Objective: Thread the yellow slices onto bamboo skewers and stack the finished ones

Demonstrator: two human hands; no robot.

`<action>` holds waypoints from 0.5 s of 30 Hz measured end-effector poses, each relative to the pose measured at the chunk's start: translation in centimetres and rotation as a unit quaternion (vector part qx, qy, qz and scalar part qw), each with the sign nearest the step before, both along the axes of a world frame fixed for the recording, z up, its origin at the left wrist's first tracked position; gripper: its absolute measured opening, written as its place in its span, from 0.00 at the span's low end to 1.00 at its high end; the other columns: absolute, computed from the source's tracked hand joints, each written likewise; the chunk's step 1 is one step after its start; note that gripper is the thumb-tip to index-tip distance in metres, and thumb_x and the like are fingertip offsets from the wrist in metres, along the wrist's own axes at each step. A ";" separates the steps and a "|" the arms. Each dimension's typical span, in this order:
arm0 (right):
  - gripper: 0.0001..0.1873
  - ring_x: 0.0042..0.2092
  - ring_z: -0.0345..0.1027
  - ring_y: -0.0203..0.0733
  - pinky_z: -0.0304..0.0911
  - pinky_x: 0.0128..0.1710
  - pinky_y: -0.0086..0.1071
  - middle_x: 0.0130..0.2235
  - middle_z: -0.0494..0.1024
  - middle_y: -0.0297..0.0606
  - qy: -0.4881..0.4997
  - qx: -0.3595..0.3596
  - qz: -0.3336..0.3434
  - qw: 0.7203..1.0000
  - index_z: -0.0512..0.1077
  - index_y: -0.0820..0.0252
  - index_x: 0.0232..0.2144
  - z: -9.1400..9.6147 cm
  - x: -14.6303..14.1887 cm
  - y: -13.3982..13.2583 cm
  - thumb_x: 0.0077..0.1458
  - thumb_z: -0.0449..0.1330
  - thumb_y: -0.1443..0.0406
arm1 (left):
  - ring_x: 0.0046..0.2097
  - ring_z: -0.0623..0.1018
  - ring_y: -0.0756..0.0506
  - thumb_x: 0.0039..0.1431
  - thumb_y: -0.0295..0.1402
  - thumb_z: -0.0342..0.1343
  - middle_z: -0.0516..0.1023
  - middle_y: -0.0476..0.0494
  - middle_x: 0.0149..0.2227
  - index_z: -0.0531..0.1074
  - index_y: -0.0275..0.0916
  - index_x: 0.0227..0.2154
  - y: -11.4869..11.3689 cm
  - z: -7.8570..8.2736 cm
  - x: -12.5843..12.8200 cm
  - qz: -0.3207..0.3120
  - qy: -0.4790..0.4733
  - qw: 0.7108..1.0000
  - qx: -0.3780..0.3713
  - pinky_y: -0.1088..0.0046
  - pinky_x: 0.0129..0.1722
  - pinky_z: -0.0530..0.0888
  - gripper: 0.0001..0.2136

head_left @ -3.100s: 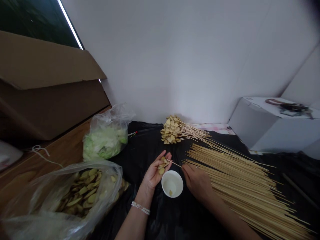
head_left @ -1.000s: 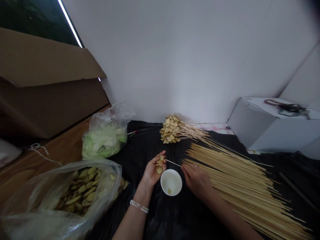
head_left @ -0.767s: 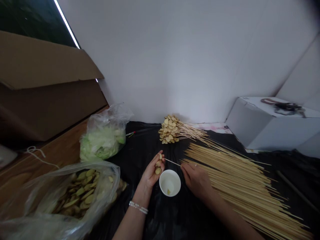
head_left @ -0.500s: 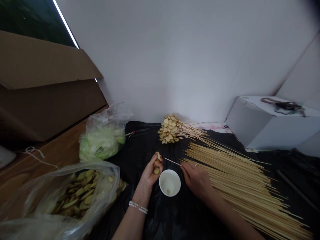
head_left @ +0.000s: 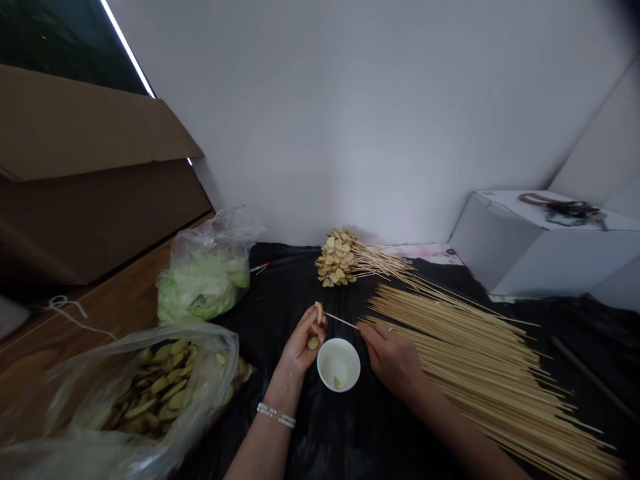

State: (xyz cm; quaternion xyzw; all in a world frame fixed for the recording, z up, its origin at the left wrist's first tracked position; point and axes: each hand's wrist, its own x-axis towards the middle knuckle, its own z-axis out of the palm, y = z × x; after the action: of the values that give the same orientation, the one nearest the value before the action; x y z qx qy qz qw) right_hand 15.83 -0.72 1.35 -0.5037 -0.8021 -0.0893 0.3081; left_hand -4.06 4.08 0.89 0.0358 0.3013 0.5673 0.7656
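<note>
The left hand (head_left: 300, 341) is closed, its fingers curled upward and pressed around a small stack of pale yellow half-moon food slices (head_left: 313, 343). The fingers hide most of the stack, so the count cannot be determined, and the kind of food cannot be confirmed. The right hand (head_left: 393, 360) pinches a thin pale bamboo skewer (head_left: 343, 321) between thumb and forefinger, its other fingers folded beneath. The skewer's point meets the top of the stack, but whether it pierces a slice cannot be told.

A small round white bowl (head_left: 339, 365) stands on a crumpled black plastic sheet (head_left: 280, 287), just below and between the hands, with one slice lying inside. A white beaded bracelet (head_left: 276, 415) circles the left wrist. To the right lies a broad spread of loose bamboo skewers (head_left: 475, 373), their lower ends cut off by the frame. Farther ahead, a bundle of loaded skewers (head_left: 337, 260) rests on the sheet, its slices overlapping like scales. At lower left, a clear plastic bag of slices (head_left: 165, 393) partly veils its contents and is cut off by the frame. Behind it sits a clear bag of shredded pale green leaves (head_left: 203, 287), the leaf type uncertain.
</note>
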 end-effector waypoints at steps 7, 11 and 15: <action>0.16 0.31 0.68 0.36 0.55 0.31 0.28 0.32 0.76 0.37 -0.009 0.011 -0.004 1.000 0.73 0.57 0.45 -0.1 0.1 0.0 0.60 0.50 0.70 | 0.26 0.75 0.54 0.53 0.22 0.59 0.73 0.45 0.29 0.72 0.36 0.39 0.0 0.0 0.1 -0.012 0.046 0.998 0.047 0.89 0.16 0.68 0.11; 0.16 0.31 0.68 0.36 0.55 0.31 0.28 0.32 0.76 0.38 -0.010 0.009 -0.004 1.000 0.73 0.57 0.45 0.0 0.1 -0.1 0.60 0.50 0.70 | 0.26 0.74 0.55 0.52 0.21 0.59 0.73 0.46 0.29 0.73 0.35 0.39 0.0 0.2 0.2 -0.003 0.068 0.997 0.039 0.89 0.15 0.66 0.11; 0.16 0.31 0.67 0.36 0.55 0.31 0.28 0.33 0.76 0.38 -0.011 0.013 -0.002 1.000 0.73 0.57 0.45 -0.1 0.1 0.0 0.60 0.49 0.70 | 0.25 0.73 0.56 0.51 0.20 0.60 0.73 0.46 0.28 0.74 0.33 0.37 -0.1 0.5 0.3 0.008 0.086 0.996 0.029 0.90 0.14 0.64 0.10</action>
State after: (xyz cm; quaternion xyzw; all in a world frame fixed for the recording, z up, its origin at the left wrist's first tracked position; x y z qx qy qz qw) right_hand 15.96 -0.74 1.29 -0.5004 -0.8032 -0.1064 0.3053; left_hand -3.76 4.03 1.37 0.1046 0.3497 0.5767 0.7308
